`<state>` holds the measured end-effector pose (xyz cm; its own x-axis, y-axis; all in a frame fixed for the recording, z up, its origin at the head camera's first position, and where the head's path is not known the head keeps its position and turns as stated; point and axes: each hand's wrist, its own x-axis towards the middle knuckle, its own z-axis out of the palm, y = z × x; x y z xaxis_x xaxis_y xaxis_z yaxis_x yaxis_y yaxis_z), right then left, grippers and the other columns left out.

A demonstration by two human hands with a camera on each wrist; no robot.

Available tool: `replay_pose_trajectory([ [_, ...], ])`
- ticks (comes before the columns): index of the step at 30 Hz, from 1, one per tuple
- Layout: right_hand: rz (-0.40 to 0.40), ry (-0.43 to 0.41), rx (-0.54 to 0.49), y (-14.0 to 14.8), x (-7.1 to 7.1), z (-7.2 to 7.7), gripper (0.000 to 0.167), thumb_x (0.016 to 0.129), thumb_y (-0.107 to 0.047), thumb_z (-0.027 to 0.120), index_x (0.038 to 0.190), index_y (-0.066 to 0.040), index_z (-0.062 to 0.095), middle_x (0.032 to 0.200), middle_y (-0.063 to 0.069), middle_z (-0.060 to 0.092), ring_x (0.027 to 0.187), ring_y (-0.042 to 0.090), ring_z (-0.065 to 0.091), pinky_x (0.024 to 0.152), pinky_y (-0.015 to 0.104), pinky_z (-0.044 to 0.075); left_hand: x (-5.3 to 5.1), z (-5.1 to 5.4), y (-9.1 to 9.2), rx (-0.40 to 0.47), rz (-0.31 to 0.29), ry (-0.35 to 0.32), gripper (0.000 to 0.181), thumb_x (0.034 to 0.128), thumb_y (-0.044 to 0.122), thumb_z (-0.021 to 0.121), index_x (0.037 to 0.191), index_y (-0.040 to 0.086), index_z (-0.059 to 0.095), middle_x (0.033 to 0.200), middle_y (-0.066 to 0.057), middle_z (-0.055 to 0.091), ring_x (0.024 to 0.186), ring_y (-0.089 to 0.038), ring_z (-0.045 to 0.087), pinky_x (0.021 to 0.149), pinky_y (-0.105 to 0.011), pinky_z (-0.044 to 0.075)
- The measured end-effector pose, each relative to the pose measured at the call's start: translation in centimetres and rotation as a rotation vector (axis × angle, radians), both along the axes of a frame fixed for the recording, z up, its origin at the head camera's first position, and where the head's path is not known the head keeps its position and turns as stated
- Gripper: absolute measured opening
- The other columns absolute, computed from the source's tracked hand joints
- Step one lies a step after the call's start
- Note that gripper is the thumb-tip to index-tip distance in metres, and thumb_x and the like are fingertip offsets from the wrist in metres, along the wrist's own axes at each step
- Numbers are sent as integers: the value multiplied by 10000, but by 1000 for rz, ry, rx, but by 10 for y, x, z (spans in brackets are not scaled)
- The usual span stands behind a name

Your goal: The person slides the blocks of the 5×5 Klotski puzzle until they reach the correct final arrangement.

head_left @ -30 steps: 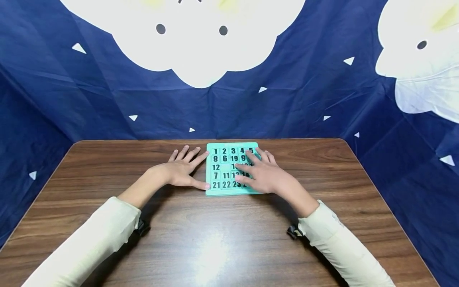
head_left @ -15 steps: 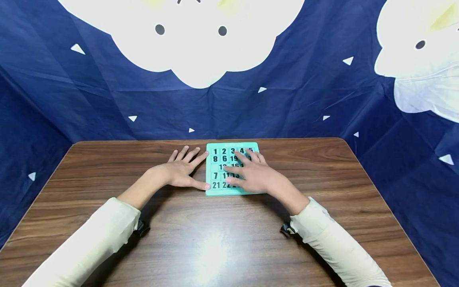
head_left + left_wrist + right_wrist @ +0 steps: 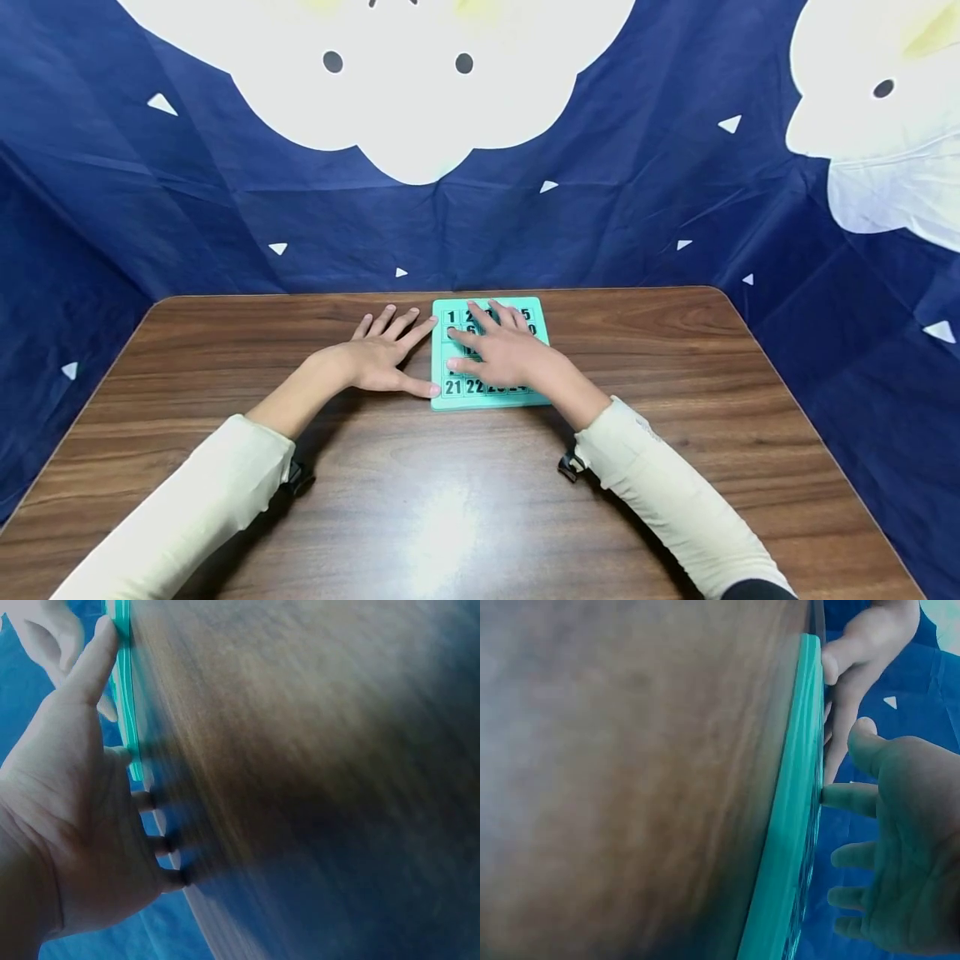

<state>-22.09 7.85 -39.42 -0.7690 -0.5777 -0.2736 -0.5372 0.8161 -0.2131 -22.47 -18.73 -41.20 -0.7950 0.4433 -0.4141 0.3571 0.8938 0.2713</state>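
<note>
A turquoise sliding number puzzle [image 3: 492,403] lies flat near the table's far edge, black numerals on its tiles. Beside its left edge rests my left hand [image 3: 371,362], fingers spread, with thumb and index fingertips at the frame. My right hand [image 3: 510,354] is over the board, its index fingertip on the tile marked 8 and its thumb lower in the left column. Several middle tiles are hidden beneath it. The right wrist view shows the right index fingertip against the puzzle's face [image 3: 786,825], the other fingers apart from it. In the left wrist view, the left thumb [image 3: 97,656] meets the turquoise rim.
The brown wooden table [image 3: 360,517] stretches toward the viewer, with a bright glare spot near the front. Behind and at both sides hangs a dark blue cloth [image 3: 225,200] with white cloud shapes and triangles.
My right hand has moved left across the puzzle, its index going from the middle columns to the 8. The 12 tile slid one cell right. My left hand stays put.
</note>
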Motion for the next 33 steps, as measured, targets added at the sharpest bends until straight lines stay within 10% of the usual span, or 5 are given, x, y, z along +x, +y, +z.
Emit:
replay_pose_trajectory([
  [8,44,-46,-15,11,15,2,686,1158,-715,394,1758,-385,416,1930,100,43,1789,442,-34,1414,737,34,0,1,1,2,-2,4,1287,917,933,635,1838,332,-35,1926,-118,-81,1757,-499,-168,1389,-750,-103],
  [33,-14,-52,-4,7,0,0,738,1159,-718,384,1806,-377,282,1932,83,13,1791,430,-42,1428,698,23,-1,-3,-1,12,-5,4,1286,918,940,626,1836,337,-44,1926,-123,-88,1754,-510,-169,1381,-765,-102],
])
